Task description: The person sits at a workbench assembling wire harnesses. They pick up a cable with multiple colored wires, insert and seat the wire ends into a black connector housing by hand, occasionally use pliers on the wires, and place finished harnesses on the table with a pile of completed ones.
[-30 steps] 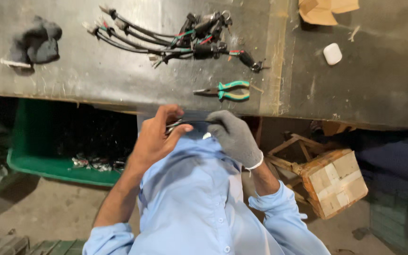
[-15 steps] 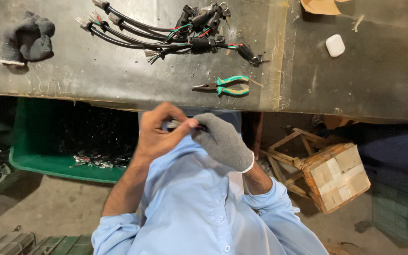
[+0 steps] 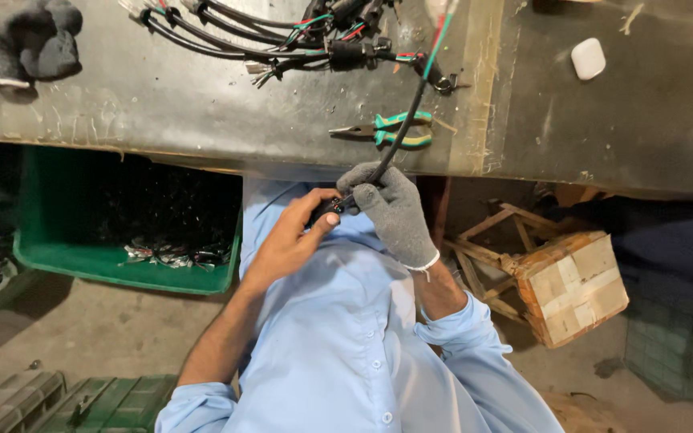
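Seemingly, cable (image 3: 399, 128) between both fingers (image 3: 360, 195).

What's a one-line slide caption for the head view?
Bare left hand and grey-gloved right hand hold a black cable below a workbench with pliers.

Dark worktop (image 3: 162, 104) with tools and wiring

A crumpled grey glove (image 3: 34, 40) lies far left, a bundle of black cables (image 3: 282, 32) sits at the far middle, green-handled pliers (image 3: 387, 130) rest near the front edge, and a small white case (image 3: 588, 58) lies to the right.
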The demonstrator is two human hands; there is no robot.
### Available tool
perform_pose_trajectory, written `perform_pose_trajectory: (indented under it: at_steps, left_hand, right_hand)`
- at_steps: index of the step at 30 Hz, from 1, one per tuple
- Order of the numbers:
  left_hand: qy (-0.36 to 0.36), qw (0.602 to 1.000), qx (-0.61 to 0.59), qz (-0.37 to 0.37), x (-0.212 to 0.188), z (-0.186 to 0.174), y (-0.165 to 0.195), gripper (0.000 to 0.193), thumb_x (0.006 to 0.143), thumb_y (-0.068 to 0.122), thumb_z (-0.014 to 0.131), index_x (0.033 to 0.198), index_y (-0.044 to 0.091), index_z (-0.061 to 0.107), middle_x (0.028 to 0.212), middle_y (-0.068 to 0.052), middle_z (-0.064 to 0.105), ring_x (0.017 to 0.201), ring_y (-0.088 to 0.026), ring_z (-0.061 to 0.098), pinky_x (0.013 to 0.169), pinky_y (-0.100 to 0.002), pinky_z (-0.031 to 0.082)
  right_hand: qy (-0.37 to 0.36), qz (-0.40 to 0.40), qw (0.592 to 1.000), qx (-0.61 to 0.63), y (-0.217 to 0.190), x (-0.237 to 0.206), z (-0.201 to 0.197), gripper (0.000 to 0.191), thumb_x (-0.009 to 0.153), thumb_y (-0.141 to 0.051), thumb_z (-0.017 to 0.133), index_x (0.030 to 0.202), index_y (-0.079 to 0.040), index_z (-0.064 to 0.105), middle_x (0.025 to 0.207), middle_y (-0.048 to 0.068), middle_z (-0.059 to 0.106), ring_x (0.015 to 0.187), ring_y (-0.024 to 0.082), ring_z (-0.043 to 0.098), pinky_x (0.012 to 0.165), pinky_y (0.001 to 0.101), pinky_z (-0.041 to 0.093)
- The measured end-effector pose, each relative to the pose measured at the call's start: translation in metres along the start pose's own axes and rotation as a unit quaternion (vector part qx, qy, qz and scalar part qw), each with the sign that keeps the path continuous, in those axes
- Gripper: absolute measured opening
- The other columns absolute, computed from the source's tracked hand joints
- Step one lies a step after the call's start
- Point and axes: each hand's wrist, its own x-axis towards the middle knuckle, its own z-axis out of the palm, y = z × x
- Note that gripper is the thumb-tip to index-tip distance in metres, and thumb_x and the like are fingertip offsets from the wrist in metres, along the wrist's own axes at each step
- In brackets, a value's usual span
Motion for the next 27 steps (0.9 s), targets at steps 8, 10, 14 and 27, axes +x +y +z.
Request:
perform_pose_trajectory:
  at_steps: [8, 10, 14, 27]
  left_hand:
    - [0.060, 0.975, -0.206, -0.055, -0.009, 0.016, -0.024, 0.030, 0.104, 0.015, 0.062, 0.128, 0.004, 0.047, 0.099, 0.000, 0.057, 0.086, -0.007, 0.047, 0.077, -0.024, 0.041]
    - [0.092, 0.978, -0.185, -0.035, -0.010, 0.015, -0.025, 0.029, 0.105, 0.018, 0.062, 0.126, 0.003, 0.048, 0.102, -0.001, 0.060, 0.091, -0.007, 0.052, 0.082, -0.024, 0.045]
    - [0.077, 0.990, -0.106, -0.043, -0.009, 0.013, -0.025, 0.031, 0.104, 0.022, 0.064, 0.122, 0.002, 0.051, 0.103, -0.004, 0.062, 0.094, -0.010, 0.055, 0.084, -0.027, 0.048]
    - [0.016, 0.993, -0.110, 0.052, 0.011, -0.005, -0.002, 0.027, 0.102, 0.000, 0.063, 0.129, 0.001, 0.066, 0.133, -0.012, 0.069, 0.126, -0.022, 0.064, 0.111, -0.035, 0.049]
  right_hand:
    - [0.029, -0.072, 0.996, -0.038, 0.004, -0.016, 0.015, 0.013, 0.100, 0.000, 0.065, 0.112, -0.003, 0.060, 0.122, 0.011, 0.073, 0.106, 0.014, 0.069, 0.094, 0.0305, 0.059]
    - [0.034, -0.144, 0.973, -0.178, 0.005, -0.021, 0.021, 0.011, 0.100, 0.002, 0.069, 0.109, -0.001, 0.064, 0.121, 0.011, 0.075, 0.100, 0.015, 0.071, 0.089, 0.0297, 0.060]
    - [0.026, -0.143, 0.983, -0.116, 0.008, -0.023, 0.025, 0.020, 0.095, 0.004, 0.071, 0.113, 0.001, 0.064, 0.121, 0.013, 0.072, 0.108, 0.019, 0.070, 0.092, 0.0312, 0.060]
    - [0.079, -0.144, 0.967, -0.194, 0.006, -0.014, -0.005, 0.022, 0.086, 0.001, 0.080, 0.102, -0.003, 0.066, 0.104, 0.003, 0.065, 0.092, 0.013, 0.063, 0.079, 0.0284, 0.053]
